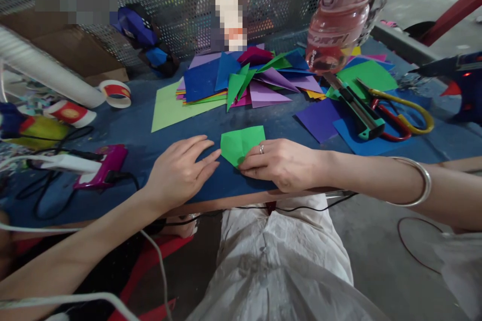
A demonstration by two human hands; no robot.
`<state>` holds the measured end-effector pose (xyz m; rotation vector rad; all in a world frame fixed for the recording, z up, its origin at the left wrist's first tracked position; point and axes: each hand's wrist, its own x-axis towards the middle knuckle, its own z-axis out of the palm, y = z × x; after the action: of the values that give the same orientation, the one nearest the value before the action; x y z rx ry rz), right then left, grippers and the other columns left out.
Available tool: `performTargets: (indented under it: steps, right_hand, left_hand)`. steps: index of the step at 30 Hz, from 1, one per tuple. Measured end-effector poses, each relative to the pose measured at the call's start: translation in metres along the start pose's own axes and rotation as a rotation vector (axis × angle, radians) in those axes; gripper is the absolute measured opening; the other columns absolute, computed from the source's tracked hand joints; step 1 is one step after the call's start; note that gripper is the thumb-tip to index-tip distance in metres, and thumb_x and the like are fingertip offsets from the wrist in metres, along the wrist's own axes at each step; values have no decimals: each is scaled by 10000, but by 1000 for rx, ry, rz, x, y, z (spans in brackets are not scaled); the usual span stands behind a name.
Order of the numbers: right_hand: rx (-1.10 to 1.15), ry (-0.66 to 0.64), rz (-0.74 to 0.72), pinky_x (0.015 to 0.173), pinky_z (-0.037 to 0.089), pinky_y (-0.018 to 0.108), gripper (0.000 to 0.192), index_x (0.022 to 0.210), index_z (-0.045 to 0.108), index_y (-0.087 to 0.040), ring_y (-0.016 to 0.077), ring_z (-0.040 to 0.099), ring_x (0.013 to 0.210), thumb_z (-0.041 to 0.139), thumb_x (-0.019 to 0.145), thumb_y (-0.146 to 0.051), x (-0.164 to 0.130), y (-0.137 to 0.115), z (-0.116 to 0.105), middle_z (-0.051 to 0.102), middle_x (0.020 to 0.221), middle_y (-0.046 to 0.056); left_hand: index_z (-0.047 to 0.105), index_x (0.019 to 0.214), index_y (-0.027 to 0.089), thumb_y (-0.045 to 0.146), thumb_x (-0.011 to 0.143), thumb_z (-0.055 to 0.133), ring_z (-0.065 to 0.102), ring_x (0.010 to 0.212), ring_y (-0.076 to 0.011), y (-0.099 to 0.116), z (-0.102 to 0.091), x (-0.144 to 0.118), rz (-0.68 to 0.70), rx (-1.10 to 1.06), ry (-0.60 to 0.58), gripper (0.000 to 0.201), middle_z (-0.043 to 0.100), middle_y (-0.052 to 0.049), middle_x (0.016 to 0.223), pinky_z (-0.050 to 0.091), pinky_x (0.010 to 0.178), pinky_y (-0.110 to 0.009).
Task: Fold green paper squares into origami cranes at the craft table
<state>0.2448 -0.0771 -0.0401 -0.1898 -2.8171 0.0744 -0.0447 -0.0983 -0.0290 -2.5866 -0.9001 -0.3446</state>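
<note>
Near the front edge of the blue counter [222, 183], my right hand [282, 163] grips a bright-green creased paper sheet [241, 141]; my left hand [183, 168] lies open beside it. Folding, I judge; the crease calls for pressing.

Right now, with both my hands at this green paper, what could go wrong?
The creased green paper might shift: your right hand covers its lower right side, while your left hand lies open beside it.
A utility knife lies by the scissors to your right; reaching there could nick you if its blade is out.
The glue gun farther right shows a red light, so it may be hot.
</note>
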Motion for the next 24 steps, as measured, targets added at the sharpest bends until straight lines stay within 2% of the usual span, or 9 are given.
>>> performTargets:
  steps: [4, 7, 10, 13, 15, 17, 19, 22, 24]
  right_hand:
    - [4, -21, -3, 973, 549, 368, 305, 1131, 741, -99, 223, 685, 1085, 471, 989, -98, 1, -1, -1, 745, 1191, 129]
    - [18, -24, 5, 977, 553, 375, 280, 1129, 741, -106, 227, 689, 1079, 515, 965, -115, 1, -1, -1, 745, 1190, 128]
    - [29, -8, -5, 964, 560, 383, 268, 1123, 744, -98, 238, 690, 1074, 544, 948, -137, 0, 0, -2, 746, 1189, 139]
    - [20, 9, -10, 957, 561, 379, 294, 1150, 741, -105, 235, 689, 1075, 520, 959, -143, -1, 1, -1, 746, 1214, 138]
    - [12, 27, -18, 956, 561, 375, 317, 1183, 732, -102, 232, 684, 1087, 496, 975, -142, -2, 2, 0, 744, 1232, 138]
    - [0, 48, -28, 949, 563, 383, 332, 1218, 719, -93, 235, 680, 1103, 489, 982, -132, -2, 3, 2, 741, 1247, 142]
    - [-22, 59, -22, 922, 568, 390, 342, 1248, 706, -89, 241, 676, 1114, 496, 980, -117, -2, 4, 3, 736, 1265, 143]
    - [-59, 68, -2, 881, 565, 382, 346, 1263, 694, -85, 243, 668, 1122, 497, 979, -100, -2, 4, 5, 731, 1279, 143]
    - [-80, 106, -7, 876, 550, 377, 344, 1244, 699, -90, 242, 656, 1127, 480, 979, -87, -2, 5, 4, 734, 1272, 135]
  left_hand:
    - [798, 1076, 219, 334, 1052, 496, 687, 1198, -317, -2, -1, 0, -72, -17, -2, 324, 769, -112, 1187, 572, 943, -451]
    - [793, 1002, 207, 358, 1056, 477, 703, 1131, -296, -3, -5, 10, -127, -72, -29, 354, 776, -106, 1157, 568, 934, -438]
    - [757, 914, 194, 440, 1049, 449, 710, 953, -261, -11, -7, 28, -296, -192, -111, 416, 776, -99, 1045, 564, 843, -405]
    - [733, 872, 193, 591, 941, 567, 665, 705, -192, -23, -5, 47, -464, -463, -268, 437, 751, -61, 865, 528, 654, -322]
    - [720, 846, 190, 631, 881, 636, 646, 655, -166, -27, -5, 58, -543, -758, -365, 450, 738, -39, 781, 510, 592, -279]
    - [708, 853, 177, 596, 861, 688, 668, 666, -161, -28, -6, 66, -574, -1074, -403, 420, 751, -49, 803, 541, 596, -273]
    - [713, 958, 172, 513, 837, 755, 724, 750, -182, -24, -7, 71, -548, -1311, -425, 364, 785, -83, 927, 601, 669, -306]
    - [685, 1131, 196, 378, 768, 841, 768, 923, -219, -20, -3, 73, -503, -1432, -456, 435, 798, -107, 1084, 639, 797, -355]
    - [670, 1143, 195, 335, 736, 860, 772, 945, -226, -20, 3, 74, -507, -1425, -431, 471, 802, -109, 1091, 641, 790, -351]
